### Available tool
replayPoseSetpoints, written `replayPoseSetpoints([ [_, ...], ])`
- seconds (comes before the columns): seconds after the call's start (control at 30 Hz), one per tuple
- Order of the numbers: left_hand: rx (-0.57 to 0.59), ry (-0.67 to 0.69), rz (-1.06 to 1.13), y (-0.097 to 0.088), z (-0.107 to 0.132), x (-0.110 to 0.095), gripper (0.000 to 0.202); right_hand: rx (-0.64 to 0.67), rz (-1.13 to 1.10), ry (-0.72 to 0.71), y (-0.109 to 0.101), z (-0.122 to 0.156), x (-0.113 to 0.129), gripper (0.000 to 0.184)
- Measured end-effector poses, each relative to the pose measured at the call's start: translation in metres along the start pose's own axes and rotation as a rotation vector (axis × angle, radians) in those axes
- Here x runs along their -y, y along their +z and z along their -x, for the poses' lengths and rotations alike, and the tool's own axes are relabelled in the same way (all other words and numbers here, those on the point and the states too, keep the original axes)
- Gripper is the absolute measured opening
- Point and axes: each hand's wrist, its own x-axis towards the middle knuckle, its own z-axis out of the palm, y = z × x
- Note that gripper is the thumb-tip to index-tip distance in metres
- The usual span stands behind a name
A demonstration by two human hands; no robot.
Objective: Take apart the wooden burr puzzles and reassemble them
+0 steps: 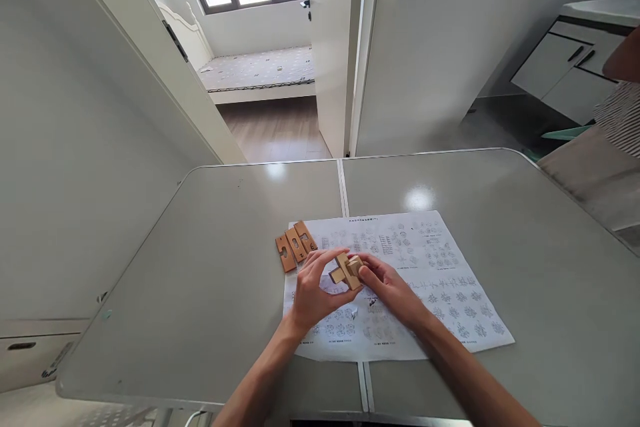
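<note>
A small wooden interlocking puzzle (349,271), made of crossed light-brown bars, is held between my two hands over a printed sheet. My left hand (316,288) pinches it from the left, thumb below and index finger above. From the right, my right hand (389,285) grips its other side with thumb and fingers. Three flat wooden pieces with cut-out slots (296,246) lie side by side just beyond my left hand, partly over the sheet's upper left corner. The white instruction sheet (450,293) carries rows of small line diagrams; my hands and forearms cover part of it.
The grey folding table (200,293) has a metal seam down its middle. Beyond it, an open door (333,47) shows a bed (260,70) under a window. At the right edge a seated person (595,160) is partly in view, near white cabinets (560,57).
</note>
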Motion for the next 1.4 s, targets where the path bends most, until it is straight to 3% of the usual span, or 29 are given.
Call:
replayPoseSetpoints([
  [0.27,-0.129,0.016,0.047,0.004,0.005,0.002,0.067,0.071,-0.087,-0.021,0.005,0.001,0.001,0.057],
  [0.33,-0.069,0.011,0.090,0.002,0.005,0.001,0.067,0.032,-0.016,-0.039,0.004,0.001,0.001,0.053],
  [0.4,0.063,-0.032,0.172,-0.001,0.004,0.000,0.074,-0.037,0.126,-0.080,0.002,0.003,-0.001,0.052],
  [0.5,0.265,-0.203,0.333,-0.005,0.004,0.000,0.087,-0.070,0.388,-0.175,-0.001,0.004,-0.004,0.048],
  [0.57,0.331,-0.354,0.402,-0.006,0.003,0.002,0.082,-0.052,0.483,-0.227,-0.001,0.006,-0.007,0.046],
  [0.67,0.366,-0.491,0.439,-0.005,0.002,0.004,0.068,-0.050,0.500,-0.256,0.000,0.007,-0.010,0.043],
  [0.93,0.336,-0.614,0.584,-0.005,0.001,0.006,0.054,-0.092,0.476,-0.274,0.008,0.008,-0.005,0.026],
  [1.07,0.296,-0.626,0.651,-0.006,-0.003,0.007,0.061,-0.181,0.463,-0.284,0.012,0.008,-0.003,0.022],
  [1.13,0.332,-0.579,0.632,-0.009,-0.006,0.007,0.062,-0.184,0.491,-0.283,0.013,0.009,-0.002,0.022],
  [1.27,0.466,-0.438,0.504,-0.018,-0.009,0.006,0.049,-0.056,0.597,-0.294,0.012,0.012,0.003,0.019],
  [1.4,0.481,-0.380,0.534,-0.019,-0.006,0.004,0.051,0.009,0.663,-0.276,0.010,0.015,0.014,0.019],
])
